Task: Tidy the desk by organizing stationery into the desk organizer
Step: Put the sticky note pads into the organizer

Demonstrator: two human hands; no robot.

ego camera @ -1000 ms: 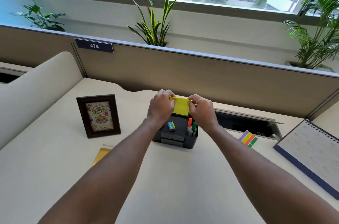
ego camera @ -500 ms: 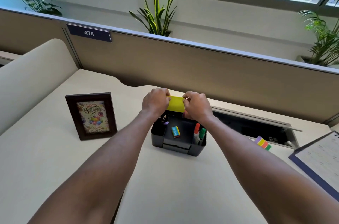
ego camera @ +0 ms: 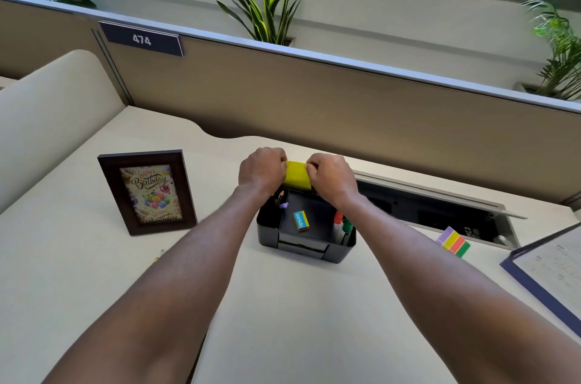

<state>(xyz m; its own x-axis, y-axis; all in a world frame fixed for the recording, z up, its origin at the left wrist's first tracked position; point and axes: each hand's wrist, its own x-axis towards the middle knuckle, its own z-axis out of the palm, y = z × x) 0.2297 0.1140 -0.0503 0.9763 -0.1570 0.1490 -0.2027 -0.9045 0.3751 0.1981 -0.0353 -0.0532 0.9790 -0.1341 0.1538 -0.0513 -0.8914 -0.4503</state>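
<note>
Yellow notepad pinched between left hand and right hand: lower evenly into organizer's rear slot, keeping edges level.

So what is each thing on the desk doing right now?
Yellow sticky pad: held by both hands at the organizer's back edge.
Left hand: gripping the pad.
Right hand: gripping the pad.
Desk organizer: upright, open on top.
Eraser: lying in the middle tray.
Markers: standing in the right slot.
Picture frame: standing upright.
Colour flags: lying on the desk.
</note>
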